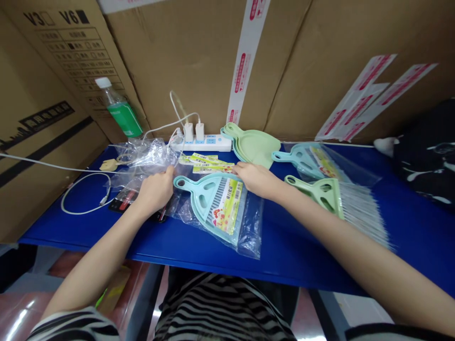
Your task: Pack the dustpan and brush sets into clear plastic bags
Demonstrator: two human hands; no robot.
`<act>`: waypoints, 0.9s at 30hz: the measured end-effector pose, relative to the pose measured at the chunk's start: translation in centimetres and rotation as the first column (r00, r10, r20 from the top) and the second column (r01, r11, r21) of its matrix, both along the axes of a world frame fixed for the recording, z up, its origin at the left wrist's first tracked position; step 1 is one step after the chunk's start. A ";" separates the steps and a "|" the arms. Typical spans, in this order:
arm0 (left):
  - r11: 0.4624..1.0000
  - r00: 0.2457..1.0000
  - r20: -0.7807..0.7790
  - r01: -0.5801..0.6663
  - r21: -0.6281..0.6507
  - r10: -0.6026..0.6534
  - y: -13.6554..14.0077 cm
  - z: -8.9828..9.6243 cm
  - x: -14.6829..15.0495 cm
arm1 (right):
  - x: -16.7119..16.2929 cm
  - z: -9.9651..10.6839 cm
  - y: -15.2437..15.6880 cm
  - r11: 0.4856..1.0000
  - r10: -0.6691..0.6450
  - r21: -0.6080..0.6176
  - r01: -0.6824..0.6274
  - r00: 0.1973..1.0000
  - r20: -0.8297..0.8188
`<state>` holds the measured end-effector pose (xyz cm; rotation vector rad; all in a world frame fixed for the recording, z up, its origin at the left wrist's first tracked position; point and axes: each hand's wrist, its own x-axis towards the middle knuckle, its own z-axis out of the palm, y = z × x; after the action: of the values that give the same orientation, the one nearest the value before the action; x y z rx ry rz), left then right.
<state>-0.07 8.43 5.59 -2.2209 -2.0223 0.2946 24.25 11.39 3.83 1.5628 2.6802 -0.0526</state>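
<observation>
A light blue dustpan-and-brush set (202, 201) with a yellow printed label card (228, 206) lies in a clear plastic bag (250, 237) in front of me. My left hand (156, 192) is closed at the bag's upper left, beside the dustpan's looped handle, with the film pinched in its fingers. At the upper right edge of the bag, my right hand (256, 179) is also closed in a pinch; its fingertips are partly hidden. Just beyond them, several loose yellow label cards (209, 163) lie in a small pile, their right end close to my right fingertips.
Green dustpans (256, 144) are stacked at the back. To the right lie a bagged blue set (307, 160) and a green brush (323, 196). Crumpled plastic bags (149, 156), a white cable (71, 208), a power strip (213, 142) and a bottle (122, 116) are left and behind.
</observation>
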 end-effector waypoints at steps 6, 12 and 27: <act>1.000 0.999 -0.041 0.018 0.011 -0.017 -0.1 0.0 0.0 | 2.5 -0.1 -3.0 0.986 -0.115 0.121 0.111 0.993 0.024; 0.993 0.997 0.000 0.081 0.089 -0.081 -0.1 -0.5 -0.1 | 4.5 -1.4 -6.7 0.950 -0.254 0.198 0.243 0.967 0.031; 0.577 0.526 0.340 0.814 0.065 -0.780 -2.5 -2.0 0.9 | 5.6 -2.8 -9.0 0.969 -0.216 0.053 0.243 0.927 -0.305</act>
<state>0.80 5.92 3.61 -3.1370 -0.8220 -0.1066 29.88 2.40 1.07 2.0440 2.7271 -0.1921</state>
